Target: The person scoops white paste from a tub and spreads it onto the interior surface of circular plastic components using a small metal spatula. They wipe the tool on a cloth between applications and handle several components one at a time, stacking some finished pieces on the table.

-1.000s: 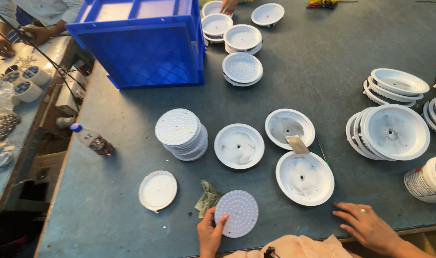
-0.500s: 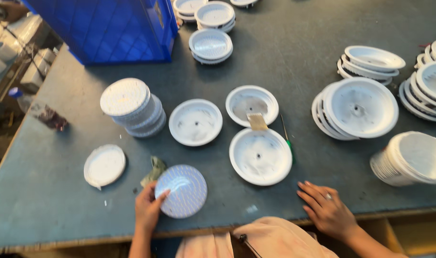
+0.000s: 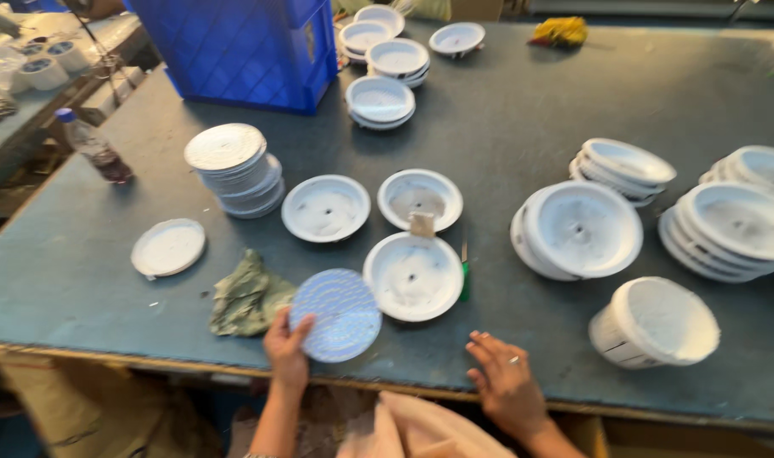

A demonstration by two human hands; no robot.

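Observation:
My left hand (image 3: 285, 348) grips the near-left edge of a round white dotted disc (image 3: 336, 314), held just above the table's front edge. A crumpled green cloth (image 3: 247, 295) lies right beside it on the left. Just right of the disc sits a shallow white round housing (image 3: 412, 276) with a small tan tag (image 3: 421, 224) at its far rim. My right hand (image 3: 507, 386) rests flat on the grey table (image 3: 506, 110), fingers spread, holding nothing.
A stack of white discs (image 3: 232, 168), a single flat disc (image 3: 167, 247) and two more housings (image 3: 326, 207) lie further back. Stacked housings (image 3: 582, 229) fill the right side. A blue crate (image 3: 247, 51) stands at the back left, a small bottle (image 3: 94, 146) at the left edge.
The view has shifted as my head moved. My left hand still holds the dotted disc near the front edge; my right hand has stayed flat on the table.

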